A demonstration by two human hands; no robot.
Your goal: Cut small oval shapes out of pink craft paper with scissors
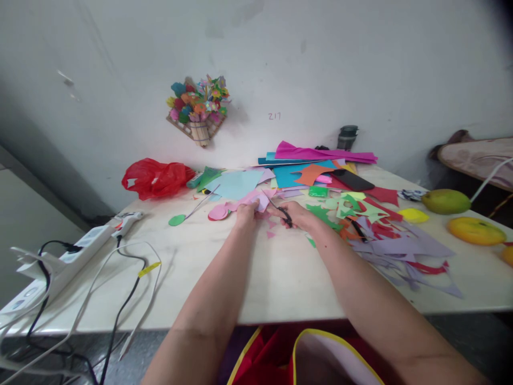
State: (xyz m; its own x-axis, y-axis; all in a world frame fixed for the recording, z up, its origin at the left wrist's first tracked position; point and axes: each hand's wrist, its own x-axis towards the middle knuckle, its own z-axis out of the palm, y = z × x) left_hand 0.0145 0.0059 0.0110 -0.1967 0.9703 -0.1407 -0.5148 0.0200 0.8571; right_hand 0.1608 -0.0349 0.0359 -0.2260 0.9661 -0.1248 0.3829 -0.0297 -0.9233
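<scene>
My left hand (247, 210) pinches a small lilac piece of paper (263, 201) near the middle of the table. In my right hand (297, 213) are scissors with dark handles (286, 216), their blades pointing up and left towards that paper. Whether the blades touch it I cannot tell. Pink paper (249, 197) lies just behind my left hand, and round pink cutouts (218, 212) are to its left. Tiny pink scraps (271, 234) lie below the scissors. Farther left is a green paper circle (177, 220) beside a thin stem.
Coloured sheets (292, 175) and a dark phone-like slab (352, 180) lie at the back. Paper scraps (395, 246) and mangoes (475, 230) cover the right side. A red plastic bag (154, 179), a power strip (76, 256) and cables occupy the left. Paper flowers (199, 104) hang on the wall.
</scene>
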